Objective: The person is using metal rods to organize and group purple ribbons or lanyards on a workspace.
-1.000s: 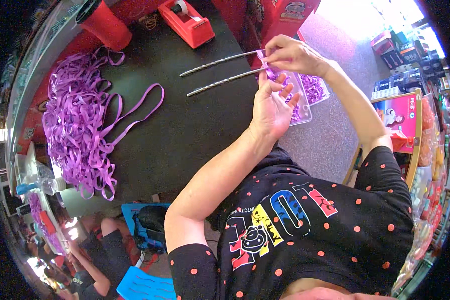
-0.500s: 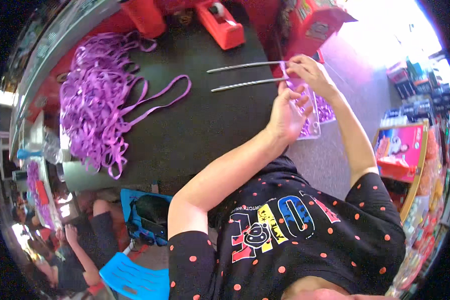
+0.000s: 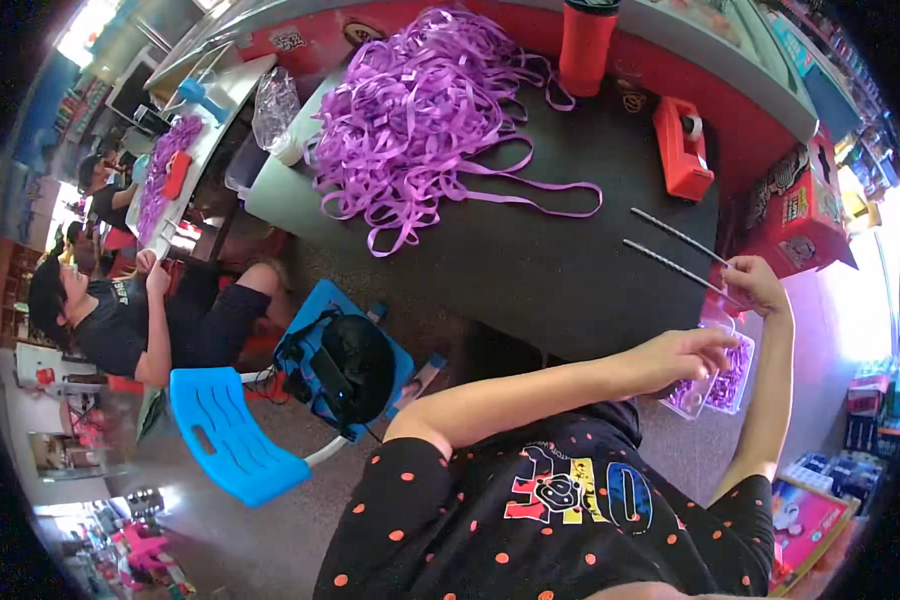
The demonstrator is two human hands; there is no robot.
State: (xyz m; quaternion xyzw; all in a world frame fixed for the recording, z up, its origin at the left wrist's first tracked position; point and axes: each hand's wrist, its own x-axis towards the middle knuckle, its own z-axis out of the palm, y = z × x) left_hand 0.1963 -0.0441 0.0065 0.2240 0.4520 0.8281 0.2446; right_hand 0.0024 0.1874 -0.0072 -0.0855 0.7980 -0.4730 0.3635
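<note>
Two thin twisted metal rods point(image 3: 668, 262) stick out side by side over the right end of the dark table point(image 3: 540, 290). My right hand point(image 3: 757, 286) is at their right ends, fingers curled together; what they pinch is hidden. Lower and nearer my body, my left hand point(image 3: 675, 362) hovers over a clear plastic box point(image 3: 692, 408) with purple pieces inside. Its fingers are loosely stretched and no held thing shows. A large tangled heap of purple ribbon point(image 3: 420, 110) covers the far left of the table, one loop point(image 3: 570, 213) trailing toward the rods.
A red tape dispenser point(image 3: 684, 160), a red tumbler point(image 3: 585, 55) and a red box point(image 3: 805, 215) stand along the far side. On my left are a blue chair point(image 3: 235, 440) with a black bag point(image 3: 350, 365) and a seated person point(image 3: 120, 320) at another table.
The view has swung, so the table appears shifted and turned. My left hand has moved away from the rods, down over the box. My right hand stays at the rods' right ends.
</note>
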